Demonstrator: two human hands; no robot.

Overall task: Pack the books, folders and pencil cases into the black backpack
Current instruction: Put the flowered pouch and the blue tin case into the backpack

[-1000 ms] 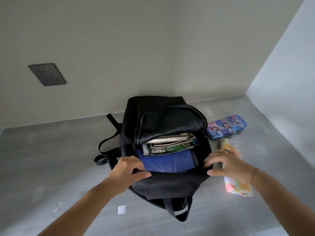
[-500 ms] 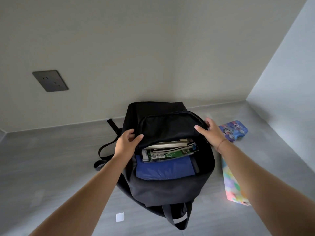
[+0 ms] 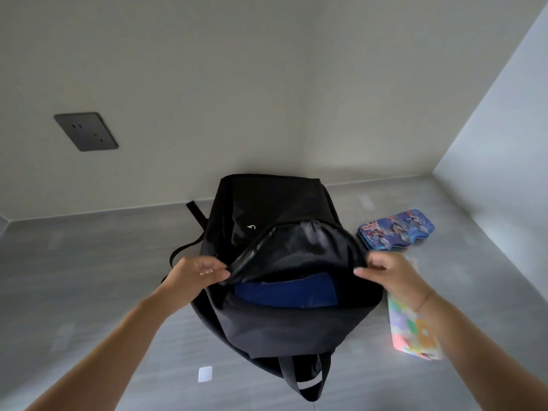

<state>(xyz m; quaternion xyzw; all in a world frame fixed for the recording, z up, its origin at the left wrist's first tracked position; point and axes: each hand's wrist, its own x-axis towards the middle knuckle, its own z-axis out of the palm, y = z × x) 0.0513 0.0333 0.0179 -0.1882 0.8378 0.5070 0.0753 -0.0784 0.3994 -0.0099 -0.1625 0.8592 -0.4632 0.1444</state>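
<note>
Black fabric backpack (image 3: 296, 330): left hand (image 3: 195, 275) and right hand (image 3: 391, 274) are pinching its flap edges; spreading them wide should admit the blue tin pencil case (image 3: 396, 229) and pastel pencil case (image 3: 406, 327).

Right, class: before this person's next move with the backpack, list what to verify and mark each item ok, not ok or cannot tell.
1. Left hand and right hand pinch the flap at its edges: ok.
2. Blue folder inside the backpack: ok.
3. Books inside: cannot tell, the flap covers that part.
4. Blue pencil case packed: not ok, it lies on the grey surface right of the backpack.
5. Pastel pencil case packed: not ok, it lies outside, under the right forearm.
</note>
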